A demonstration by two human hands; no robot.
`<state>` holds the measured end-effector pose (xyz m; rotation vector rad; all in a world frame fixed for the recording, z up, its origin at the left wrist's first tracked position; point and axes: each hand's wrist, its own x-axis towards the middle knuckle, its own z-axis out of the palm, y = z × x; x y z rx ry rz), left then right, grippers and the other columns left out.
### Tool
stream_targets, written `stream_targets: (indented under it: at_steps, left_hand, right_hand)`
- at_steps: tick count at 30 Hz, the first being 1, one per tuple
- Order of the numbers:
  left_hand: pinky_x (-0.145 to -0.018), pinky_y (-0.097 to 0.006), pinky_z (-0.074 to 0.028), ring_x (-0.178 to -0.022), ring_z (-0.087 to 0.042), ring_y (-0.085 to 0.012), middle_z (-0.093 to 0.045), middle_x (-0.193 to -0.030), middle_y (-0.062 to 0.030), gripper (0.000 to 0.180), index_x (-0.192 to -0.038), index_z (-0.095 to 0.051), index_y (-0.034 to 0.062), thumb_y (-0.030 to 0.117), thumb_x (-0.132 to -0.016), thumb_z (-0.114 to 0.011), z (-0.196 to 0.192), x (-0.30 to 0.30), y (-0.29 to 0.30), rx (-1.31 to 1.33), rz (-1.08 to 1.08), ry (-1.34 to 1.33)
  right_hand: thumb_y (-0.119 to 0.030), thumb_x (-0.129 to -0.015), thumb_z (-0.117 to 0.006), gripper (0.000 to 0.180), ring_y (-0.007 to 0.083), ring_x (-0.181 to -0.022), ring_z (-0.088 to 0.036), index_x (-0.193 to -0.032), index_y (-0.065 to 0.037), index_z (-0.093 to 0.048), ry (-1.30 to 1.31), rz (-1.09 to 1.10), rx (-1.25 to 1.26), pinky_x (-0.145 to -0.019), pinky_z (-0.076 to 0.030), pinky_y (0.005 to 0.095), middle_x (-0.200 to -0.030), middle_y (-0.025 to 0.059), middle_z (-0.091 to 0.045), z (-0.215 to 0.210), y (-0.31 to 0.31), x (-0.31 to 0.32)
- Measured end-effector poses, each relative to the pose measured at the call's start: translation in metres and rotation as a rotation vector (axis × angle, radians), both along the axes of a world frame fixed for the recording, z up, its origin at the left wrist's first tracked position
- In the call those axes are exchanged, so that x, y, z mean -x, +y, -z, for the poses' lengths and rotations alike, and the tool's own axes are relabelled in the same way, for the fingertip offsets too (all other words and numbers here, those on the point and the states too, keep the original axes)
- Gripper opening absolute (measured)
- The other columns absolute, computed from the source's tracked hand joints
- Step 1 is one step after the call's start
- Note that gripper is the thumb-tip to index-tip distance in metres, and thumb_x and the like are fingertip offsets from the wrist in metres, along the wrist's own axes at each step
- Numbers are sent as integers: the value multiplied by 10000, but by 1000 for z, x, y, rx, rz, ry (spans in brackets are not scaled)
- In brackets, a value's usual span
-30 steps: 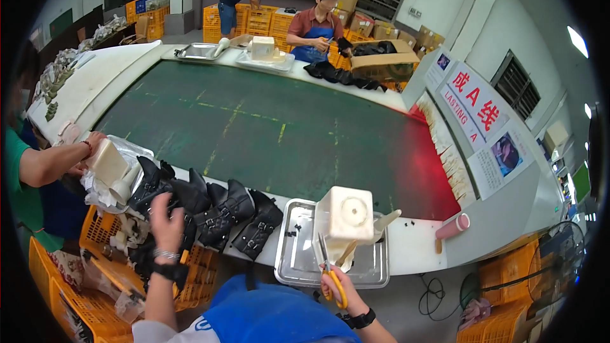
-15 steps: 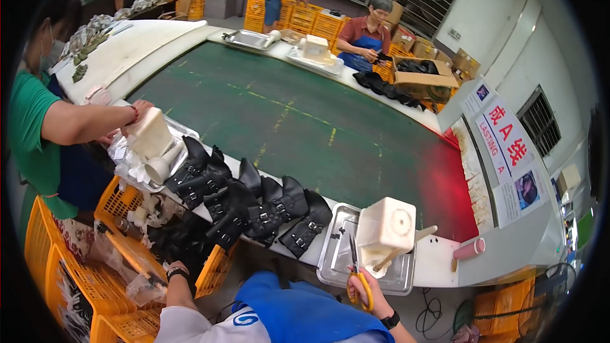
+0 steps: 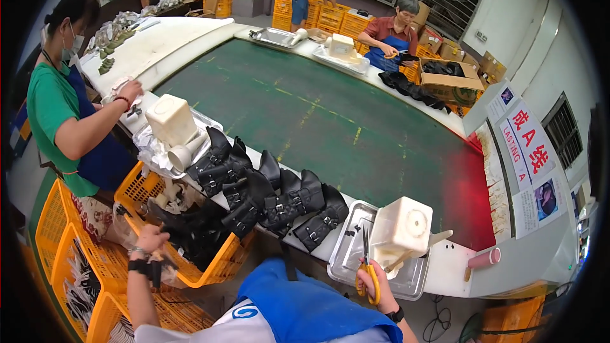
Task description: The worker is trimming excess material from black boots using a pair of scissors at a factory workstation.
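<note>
My right hand (image 3: 376, 279) grips yellow-handled scissors (image 3: 366, 265) with the blades pointing up over a metal tray (image 3: 345, 260). A white plastic block (image 3: 401, 228) stands on that tray just right of the blades. My left hand (image 3: 151, 241) reaches down to the left into a yellow crate (image 3: 210, 267) holding black boots (image 3: 190, 232). Its fingers are curled at the boots, and a grip is not clear. A row of black buckled boots (image 3: 279, 200) lies along the table's near edge between my hands.
A green conveyor belt (image 3: 305, 108) fills the middle. A person in a green shirt (image 3: 57, 108) works at the left beside a white container (image 3: 170, 119). Another person (image 3: 394, 25) sits across by a cardboard box (image 3: 451, 82). A pink cylinder (image 3: 484, 258) lies right of the tray.
My left hand has dropped from the boots on the table into the yellow crate. The view has swung left. My right hand has kept the scissors at the tray.
</note>
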<state>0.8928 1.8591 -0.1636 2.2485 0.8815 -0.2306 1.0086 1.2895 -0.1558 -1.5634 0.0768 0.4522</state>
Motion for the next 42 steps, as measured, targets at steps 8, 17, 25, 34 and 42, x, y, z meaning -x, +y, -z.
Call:
stream_targets:
  at_steps: [8, 17, 25, 34, 42]
  left_hand:
    - [-338, -204, -272, -358, -381, -62, -433, -470, 13, 357, -515, -384, 108, 127, -794, -607, -175, -77, -136, 536, -53, -825]
    - [-369, -207, -325, -380, -440, -78, -533, -503, -29, 281, -542, -516, 66, 151, -796, -600, -168, -197, -294, 946, 426, -752]
    - [-380, -231, -249, -356, -345, -66, -422, -438, 21, 304, -532, -485, 86, 163, -805, -593, -154, -227, -347, 1229, 562, -504]
    - [-1068, -356, -241, -1305, -302, -261, -295, -1394, -203, 1102, -1410, -78, -9, 395, -659, -777, -88, -228, -353, 520, 1143, -890]
    - [-988, -362, -354, -1196, -439, -289, -414, -1308, -186, 1070, -1401, -73, -3, 167, -610, -773, -76, -209, -360, 245, 1055, -765]
  right_hand:
    - [-9, -701, -708, 619, 78, -747, -483, -1223, -35, -377, -225, -110, -116, -659, -447, 214, -871, 5, -487, -46, 13, -43]
    - [-115, -727, -750, 631, 93, -784, -458, -1229, -71, -371, -746, 120, -13, -706, -411, 219, -921, 23, -483, -96, 37, -87]
    - [-124, -787, -648, 381, 68, -649, -471, -1109, -54, -457, -410, 171, -178, -571, -391, 189, -778, -11, -483, -113, 6, -76]
    - [-108, -753, -595, 435, 103, -632, -523, -1144, -29, -422, -373, 290, -332, -582, -436, 232, -773, 33, -515, -92, 8, -71]
    - [-132, -812, -665, 429, 103, -704, -533, -1167, -30, -446, -351, 228, -233, -649, -463, 261, -821, 33, -527, -53, -19, -60]
